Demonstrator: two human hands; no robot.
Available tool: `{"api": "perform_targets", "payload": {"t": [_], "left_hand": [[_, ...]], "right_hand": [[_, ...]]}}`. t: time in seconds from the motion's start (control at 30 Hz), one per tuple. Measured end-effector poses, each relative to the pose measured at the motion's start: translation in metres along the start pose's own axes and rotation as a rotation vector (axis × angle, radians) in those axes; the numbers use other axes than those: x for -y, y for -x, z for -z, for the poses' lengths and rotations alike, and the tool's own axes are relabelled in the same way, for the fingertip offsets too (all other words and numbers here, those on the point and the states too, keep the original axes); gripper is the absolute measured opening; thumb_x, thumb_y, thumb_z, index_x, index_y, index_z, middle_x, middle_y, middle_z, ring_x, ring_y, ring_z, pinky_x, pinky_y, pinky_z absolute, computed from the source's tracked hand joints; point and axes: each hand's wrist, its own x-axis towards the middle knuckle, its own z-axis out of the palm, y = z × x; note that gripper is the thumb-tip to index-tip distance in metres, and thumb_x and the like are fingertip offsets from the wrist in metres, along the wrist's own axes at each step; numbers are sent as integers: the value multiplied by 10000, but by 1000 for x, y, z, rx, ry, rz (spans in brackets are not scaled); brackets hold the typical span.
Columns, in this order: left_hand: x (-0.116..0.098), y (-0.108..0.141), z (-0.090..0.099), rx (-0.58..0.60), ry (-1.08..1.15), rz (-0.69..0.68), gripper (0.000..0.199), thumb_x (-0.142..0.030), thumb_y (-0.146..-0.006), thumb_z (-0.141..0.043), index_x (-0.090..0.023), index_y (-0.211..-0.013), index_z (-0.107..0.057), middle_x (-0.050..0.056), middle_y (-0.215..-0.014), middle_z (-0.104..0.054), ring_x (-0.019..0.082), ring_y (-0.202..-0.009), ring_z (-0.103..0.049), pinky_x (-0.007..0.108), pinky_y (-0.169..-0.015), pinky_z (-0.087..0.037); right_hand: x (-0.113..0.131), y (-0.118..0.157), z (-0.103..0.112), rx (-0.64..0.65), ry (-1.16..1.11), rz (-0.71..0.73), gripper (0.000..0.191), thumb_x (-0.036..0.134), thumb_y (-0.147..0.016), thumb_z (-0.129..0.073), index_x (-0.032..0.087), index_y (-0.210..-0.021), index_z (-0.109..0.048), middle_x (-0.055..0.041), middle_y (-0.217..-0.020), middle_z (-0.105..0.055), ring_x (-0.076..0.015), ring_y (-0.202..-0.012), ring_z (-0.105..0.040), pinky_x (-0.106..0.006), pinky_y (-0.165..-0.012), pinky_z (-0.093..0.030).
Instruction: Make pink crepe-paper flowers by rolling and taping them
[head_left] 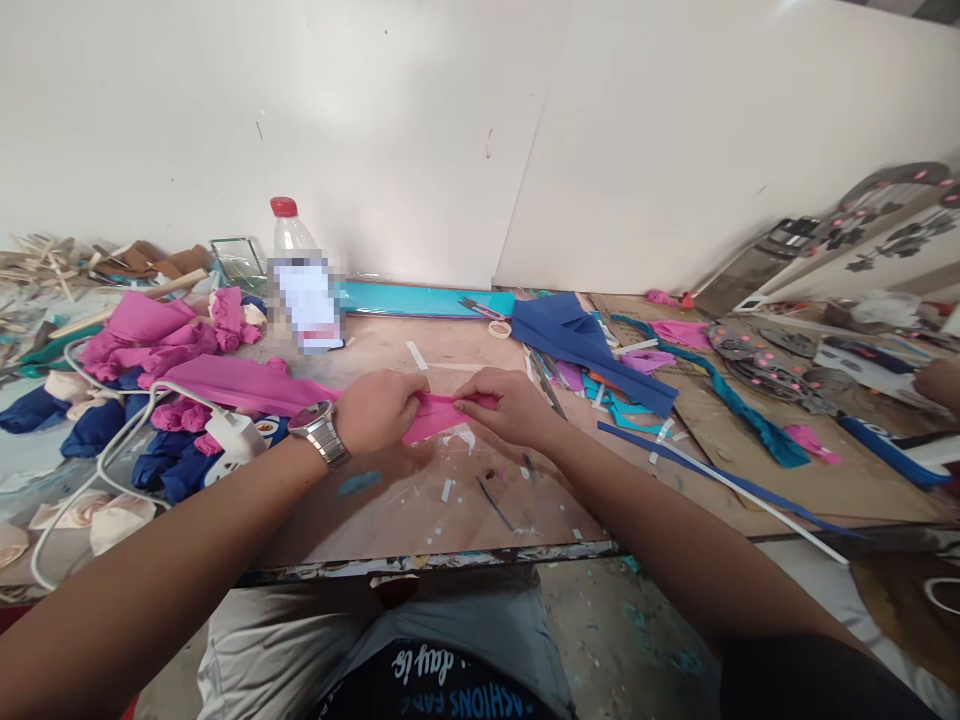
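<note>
A strip of pink fabric [429,424] is stretched between my two hands, just above the tabletop. My left hand [379,408], with a metal watch on the wrist, pinches the strip with thumb and curled fingers. On the other end, my right hand [504,405] is closed, its thumb and forefinger along the upper edge, which looks folded over. A longer pink length [247,384] runs out to the left behind my left hand, toward the pile. Whether it is one piece with the held strip is hidden by that hand.
On the left lie a pink fabric heap [150,335], navy bundles [172,455] and a white power strip [232,440] with its cable. A phone [306,305] leans against a bottle [292,235]. Thread snips [480,308] and navy cloth [577,345] lie behind. Another person's hand [939,383] is far right.
</note>
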Motion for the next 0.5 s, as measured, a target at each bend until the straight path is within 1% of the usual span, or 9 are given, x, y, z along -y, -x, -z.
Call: {"api": "perform_targets", "payload": {"t": [0.2,0.3,0.37,0.43,0.5], "left_hand": [[2,-1,-4,12,-19,33,334,-175,-896,-422,-206,-1034,-724,82,-950,-775,258,-883,-698,338,-743,-463],[1,-1,-3,13,-10,49,352,-165,-892,-420,-207,-1085,-712,81,-984,-773,258,-906,-696,337,-753,-467],[-1,0,-1,32,5,49,337,-174,-883,-438,-208,-1082,-708,79,-983,-770,260,-908,-694,342,-761,-465],[-3,0,1,54,36,33,303,-214,-897,-455,-210,-1058,-712,77,-966,-767,259,-897,-692,348,-765,-460],[-6,1,2,57,71,8,298,-289,-942,-448,-211,-1032,-722,78,-945,-763,254,-878,-689,350,-758,-451]], "right_hand": [[0,0,0,-29,-2,18,133,251,-898,-716,213,-988,-806,-53,-912,-799,-186,-853,-718,-304,-793,-532],[-1,0,-1,-48,-7,41,133,223,-892,-714,221,-980,-813,-42,-893,-796,-174,-836,-716,-291,-793,-538],[-1,0,-1,-61,-8,63,135,198,-888,-708,223,-965,-816,-37,-881,-794,-166,-825,-713,-280,-790,-541],[-1,1,-2,-67,-8,84,136,182,-887,-704,224,-951,-816,-33,-873,-795,-162,-817,-712,-274,-785,-541],[0,1,-3,-68,-10,100,128,184,-893,-702,226,-938,-815,-28,-863,-795,-160,-807,-710,-273,-773,-540]]}}
